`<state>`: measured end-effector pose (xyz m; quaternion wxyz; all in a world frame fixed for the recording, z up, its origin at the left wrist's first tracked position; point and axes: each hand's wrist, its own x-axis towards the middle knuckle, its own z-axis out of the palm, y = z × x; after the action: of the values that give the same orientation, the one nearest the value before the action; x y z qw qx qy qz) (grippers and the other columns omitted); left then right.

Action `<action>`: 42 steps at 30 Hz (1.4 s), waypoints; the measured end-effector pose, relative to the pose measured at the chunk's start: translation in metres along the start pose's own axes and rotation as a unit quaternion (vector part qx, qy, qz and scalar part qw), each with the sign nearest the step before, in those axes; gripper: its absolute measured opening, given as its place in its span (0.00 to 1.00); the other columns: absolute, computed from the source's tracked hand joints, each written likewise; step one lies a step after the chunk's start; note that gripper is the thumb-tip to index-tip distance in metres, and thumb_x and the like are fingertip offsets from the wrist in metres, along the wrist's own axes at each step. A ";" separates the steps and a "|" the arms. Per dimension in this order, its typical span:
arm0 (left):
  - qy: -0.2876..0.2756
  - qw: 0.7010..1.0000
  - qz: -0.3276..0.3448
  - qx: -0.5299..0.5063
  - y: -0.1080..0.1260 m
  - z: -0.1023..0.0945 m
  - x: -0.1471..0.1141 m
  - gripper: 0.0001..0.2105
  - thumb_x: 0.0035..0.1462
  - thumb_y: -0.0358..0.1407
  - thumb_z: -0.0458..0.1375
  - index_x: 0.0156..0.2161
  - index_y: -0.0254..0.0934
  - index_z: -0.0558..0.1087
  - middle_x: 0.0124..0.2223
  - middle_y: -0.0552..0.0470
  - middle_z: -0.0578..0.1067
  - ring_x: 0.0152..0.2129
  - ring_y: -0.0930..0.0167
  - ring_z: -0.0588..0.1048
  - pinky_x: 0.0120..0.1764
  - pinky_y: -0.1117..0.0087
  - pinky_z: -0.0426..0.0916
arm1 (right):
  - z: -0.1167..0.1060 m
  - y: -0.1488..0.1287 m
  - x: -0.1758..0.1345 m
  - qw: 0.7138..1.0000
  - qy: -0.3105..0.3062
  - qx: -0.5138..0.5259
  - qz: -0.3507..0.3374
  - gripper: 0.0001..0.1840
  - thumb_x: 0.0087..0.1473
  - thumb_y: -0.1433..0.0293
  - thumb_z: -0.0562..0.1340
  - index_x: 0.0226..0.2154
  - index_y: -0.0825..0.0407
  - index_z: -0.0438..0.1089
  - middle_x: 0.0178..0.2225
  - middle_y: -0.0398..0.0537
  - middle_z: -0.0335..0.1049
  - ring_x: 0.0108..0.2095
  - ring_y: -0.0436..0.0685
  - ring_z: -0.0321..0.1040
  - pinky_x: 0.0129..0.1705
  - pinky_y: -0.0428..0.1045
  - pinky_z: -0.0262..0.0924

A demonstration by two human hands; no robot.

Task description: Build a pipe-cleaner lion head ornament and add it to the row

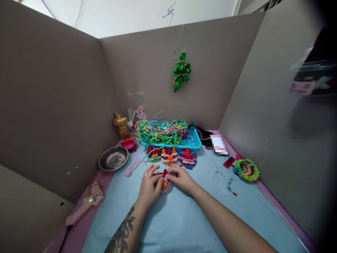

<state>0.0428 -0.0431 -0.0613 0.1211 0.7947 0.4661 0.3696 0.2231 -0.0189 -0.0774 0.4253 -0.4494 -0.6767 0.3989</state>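
Between my two hands is a small pipe-cleaner lion-head figure (166,186) in pale purple, with orange and red parts, low over the blue cloth (179,218). My left hand (151,184) wears a ring and grips its left side, thumb across the front. Fingers of my right hand (180,177) pinch it at the upper right edge; the fingertips partly cover it. Just beyond stand three similar heads: one red and green (154,154), one orange and cream (170,156), one purple and red (187,158).
Behind them a blue tray (196,140) holds many coloured pipe cleaners (163,131). At left are a metal bowl (106,160), a pink spoon-like tool (133,167) and a glue gun (88,205). A colourful ring-shaped piece (247,169) lies right. Grey partitions (158,77) surround the table.
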 end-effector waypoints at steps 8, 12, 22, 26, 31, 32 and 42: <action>0.133 0.983 -0.101 -0.073 -0.004 -0.008 0.004 0.12 0.57 0.35 0.50 0.43 0.35 0.72 0.46 0.44 0.72 0.46 0.64 0.69 0.49 0.61 0.63 | -0.001 0.001 0.000 1.000 0.004 0.010 0.013 0.13 0.46 0.71 0.61 0.37 0.53 0.72 0.36 0.47 0.64 0.26 0.48 0.59 0.28 0.45 0.56; 0.126 0.979 -0.134 -0.091 -0.009 -0.006 0.004 0.13 0.57 0.35 0.48 0.44 0.34 0.71 0.44 0.44 0.73 0.44 0.64 0.70 0.47 0.62 0.64 | 0.000 0.000 0.000 1.000 0.005 -0.002 0.000 0.08 0.45 0.71 0.61 0.32 0.53 0.72 0.34 0.46 0.64 0.28 0.49 0.60 0.30 0.45 0.56; 0.094 0.939 -0.237 -0.231 -0.014 -0.002 0.006 0.15 0.52 0.40 0.52 0.43 0.33 0.70 0.36 0.45 0.77 0.34 0.65 0.75 0.36 0.67 0.69 | 0.002 0.003 0.001 0.999 0.042 0.019 0.019 0.09 0.46 0.69 0.60 0.32 0.53 0.72 0.33 0.48 0.67 0.32 0.53 0.64 0.35 0.47 0.59; 0.078 0.929 -0.257 -0.256 -0.014 -0.001 0.006 0.15 0.51 0.40 0.53 0.41 0.33 0.70 0.33 0.46 0.77 0.31 0.66 0.75 0.33 0.68 0.69 | 0.004 0.000 0.005 0.999 0.046 0.016 -0.003 0.06 0.47 0.69 0.60 0.28 0.53 0.72 0.32 0.48 0.68 0.36 0.54 0.65 0.40 0.49 0.59; 0.082 0.929 -0.258 -0.252 -0.015 -0.002 0.007 0.15 0.52 0.40 0.51 0.41 0.32 0.69 0.33 0.46 0.76 0.29 0.67 0.74 0.32 0.68 0.67 | 0.006 -0.003 0.007 0.999 0.027 0.029 -0.009 0.06 0.46 0.70 0.60 0.22 0.53 0.70 0.32 0.47 0.66 0.36 0.54 0.65 0.42 0.49 0.58; 0.084 0.929 -0.257 -0.251 -0.015 -0.002 0.007 0.15 0.51 0.40 0.51 0.41 0.32 0.70 0.32 0.47 0.76 0.29 0.67 0.74 0.32 0.68 0.67 | 0.006 -0.002 0.007 0.999 0.028 0.031 -0.006 0.06 0.46 0.71 0.60 0.21 0.53 0.70 0.32 0.47 0.66 0.36 0.54 0.65 0.43 0.49 0.58; 0.093 0.930 -0.260 -0.242 -0.012 -0.005 0.007 0.15 0.52 0.41 0.50 0.40 0.33 0.70 0.32 0.47 0.76 0.29 0.67 0.74 0.32 0.69 0.66 | -0.002 0.003 0.003 0.999 0.008 0.038 0.016 0.05 0.47 0.69 0.60 0.28 0.53 0.70 0.33 0.48 0.68 0.36 0.55 0.65 0.41 0.50 0.59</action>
<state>0.0336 -0.0319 -0.0606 0.3581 0.5542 0.5617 0.4991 0.2246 -0.0150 -0.0787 0.4412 -0.4467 -0.6502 0.4279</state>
